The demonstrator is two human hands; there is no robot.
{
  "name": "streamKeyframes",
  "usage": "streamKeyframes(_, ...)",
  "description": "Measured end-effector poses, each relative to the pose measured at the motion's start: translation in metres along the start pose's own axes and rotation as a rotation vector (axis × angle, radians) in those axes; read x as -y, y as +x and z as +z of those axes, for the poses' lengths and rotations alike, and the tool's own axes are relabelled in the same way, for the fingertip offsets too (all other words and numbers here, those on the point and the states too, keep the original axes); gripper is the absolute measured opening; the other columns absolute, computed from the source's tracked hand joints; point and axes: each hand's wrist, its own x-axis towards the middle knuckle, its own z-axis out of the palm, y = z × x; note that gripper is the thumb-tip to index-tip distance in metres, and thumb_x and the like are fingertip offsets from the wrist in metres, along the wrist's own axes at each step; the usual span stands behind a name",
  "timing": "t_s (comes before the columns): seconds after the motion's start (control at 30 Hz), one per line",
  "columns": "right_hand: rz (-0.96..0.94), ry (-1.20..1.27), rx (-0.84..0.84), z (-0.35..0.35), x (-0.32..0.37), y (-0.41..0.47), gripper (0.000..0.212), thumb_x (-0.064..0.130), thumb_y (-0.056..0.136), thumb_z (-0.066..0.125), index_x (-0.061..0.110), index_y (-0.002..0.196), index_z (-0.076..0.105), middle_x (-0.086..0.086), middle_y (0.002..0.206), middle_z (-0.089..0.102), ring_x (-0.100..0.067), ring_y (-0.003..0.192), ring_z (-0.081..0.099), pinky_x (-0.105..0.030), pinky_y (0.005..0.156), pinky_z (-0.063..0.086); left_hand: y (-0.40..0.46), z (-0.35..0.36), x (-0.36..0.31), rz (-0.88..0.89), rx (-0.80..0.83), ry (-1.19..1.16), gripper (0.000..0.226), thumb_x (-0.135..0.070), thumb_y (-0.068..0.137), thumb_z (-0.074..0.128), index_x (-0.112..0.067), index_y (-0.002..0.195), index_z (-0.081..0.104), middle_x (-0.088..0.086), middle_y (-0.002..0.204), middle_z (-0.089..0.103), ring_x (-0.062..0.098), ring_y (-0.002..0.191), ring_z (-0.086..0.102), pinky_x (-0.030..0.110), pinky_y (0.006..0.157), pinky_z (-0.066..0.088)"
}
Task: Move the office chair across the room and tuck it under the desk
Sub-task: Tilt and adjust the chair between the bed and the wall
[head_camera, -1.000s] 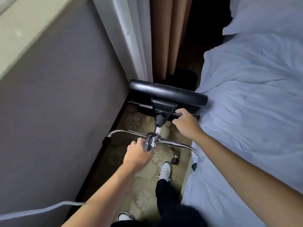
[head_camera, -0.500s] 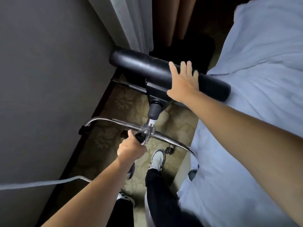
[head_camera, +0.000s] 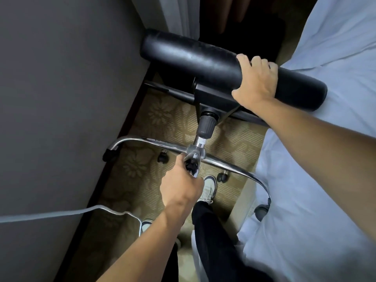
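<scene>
Here both hands grip the chair (head_camera: 203, 60)

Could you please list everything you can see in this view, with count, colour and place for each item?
office chair: one, black padded seat on its side, held up in the gap between wall and bed.
chrome base: one, silver curved legs, facing the camera, centre.
casters: at least four visible, black, at the leg ends.
wall: one, grey, left.
bed: one, white sheets, right.
carpet: beige floral pattern, floor between wall and bed.
curtains: white and tan, top centre.
cable: one, white, lower left, running across the wall and floor.
shoes: two, white, on the carpet.
left hand: one, gripping the base hub.
right hand: one, clasped over the seat edge.
</scene>
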Motion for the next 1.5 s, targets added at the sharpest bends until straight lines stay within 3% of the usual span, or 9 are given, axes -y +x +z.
streamKeyframes(0.17,0.055,0.043,-0.050,0.002,0.012,-0.011,0.065,0.018,0.069,0.074,0.017,0.126,0.044,-0.018,0.109,0.060,-0.039,0.099,0.057,-0.047,0.091,0.039,-0.009,0.001,0.011,0.043,0.005,-0.046,0.073,-0.020,0.061,0.050,-0.046,0.130,0.051,-0.018,0.061,0.055,0.017,0.065,0.062,0.032,0.069,0.056)
streamKeyframes(0.47,0.101,0.048,-0.184,-0.007,0.045,-0.081,0.064,0.009,0.069,0.074,0.015,0.126,0.046,-0.017,0.106,0.061,-0.039,0.091,0.059,-0.046,0.089,0.042,-0.048,0.014,0.071,0.067,-0.004,-0.110,0.081,-0.017,0.060,0.048,-0.050,0.133,0.048,-0.011,0.048,0.060,0.008,0.051,0.060,0.025,0.060,0.054)
streamKeyframes(0.6,0.113,0.029,-0.280,-0.013,0.070,-0.130,0.064,0.006,0.067,0.072,0.015,0.127,0.048,-0.015,0.100,0.061,-0.036,0.086,0.057,-0.042,0.085,0.041,-0.068,0.027,0.119,0.067,0.005,-0.157,0.082,-0.022,0.057,0.045,-0.049,0.134,0.046,-0.007,0.065,0.070,0.020,0.064,0.067,0.036,0.071,0.059)
streamKeyframes(0.77,0.133,0.015,-0.385,-0.025,0.106,-0.191,0.065,0.000,0.064,0.069,0.012,0.126,0.053,-0.015,0.097,0.060,-0.035,0.087,0.056,-0.041,0.086,0.041,-0.093,0.040,0.176,0.121,-0.005,-0.174,0.086,-0.019,0.064,0.052,-0.044,0.144,0.031,-0.013,0.077,0.068,0.018,0.072,0.064,0.028,0.074,0.053)
streamKeyframes(0.9,0.143,0.012,-0.471,-0.028,0.139,-0.234,0.067,-0.004,0.057,0.068,0.009,0.121,0.057,-0.016,0.092,0.060,-0.035,0.082,0.055,-0.042,0.081,0.043,-0.103,0.055,0.218,0.140,-0.041,-0.180,0.086,-0.018,0.069,0.057,-0.034,0.148,0.027,-0.004,0.093,0.073,0.026,0.085,0.067,0.032,0.080,0.051)
streamKeyframes(1.0,0.125,-0.005,-0.455,-0.030,0.163,-0.263,0.067,-0.002,0.061,0.061,0.009,0.126,0.053,-0.016,0.096,0.058,-0.034,0.087,0.053,-0.042,0.085,0.042,-0.113,0.065,0.250,0.134,-0.060,-0.181,0.081,-0.019,0.069,0.062,-0.035,0.144,0.035,-0.004,0.088,0.072,0.025,0.081,0.066,0.027,0.070,0.042)
streamKeyframes(1.13,0.128,-0.026,-0.503,-0.025,0.186,-0.305,0.067,-0.001,0.066,0.033,0.010,0.130,0.051,-0.015,0.101,0.057,-0.034,0.096,0.054,-0.042,0.093,0.041,-0.122,0.083,0.290,0.116,-0.056,-0.196,0.079,-0.023,0.068,0.064,-0.042,0.138,0.036,-0.018,0.071,0.050,0.011,0.065,0.045,0.025,0.066,0.036)
streamKeyframes(1.3,0.164,-0.043,-0.496,-0.016,0.209,-0.357,0.067,-0.005,0.071,0.041,0.012,0.135,0.051,-0.020,0.121,0.058,-0.036,0.121,0.052,-0.045,0.108,0.034,-0.128,0.106,0.333,0.133,-0.065,-0.198,0.075,-0.023,0.066,0.064,-0.044,0.133,0.036,-0.008,0.089,0.071,0.027,0.079,0.066,0.029,0.066,0.038)
streamKeyframes(1.5,0.168,-0.009,-0.460,-0.009,0.224,-0.406,0.070,0.001,0.071,0.045,0.012,0.141,0.047,-0.020,0.133,0.054,-0.036,0.132,0.044,-0.044,0.114,0.026,-0.133,0.121,0.365,0.171,-0.136,-0.234,0.068,-0.022,0.069,0.071,-0.038,0.128,0.041,-0.013,0.080,0.062,0.025,0.079,0.066,0.025,0.068,0.036)
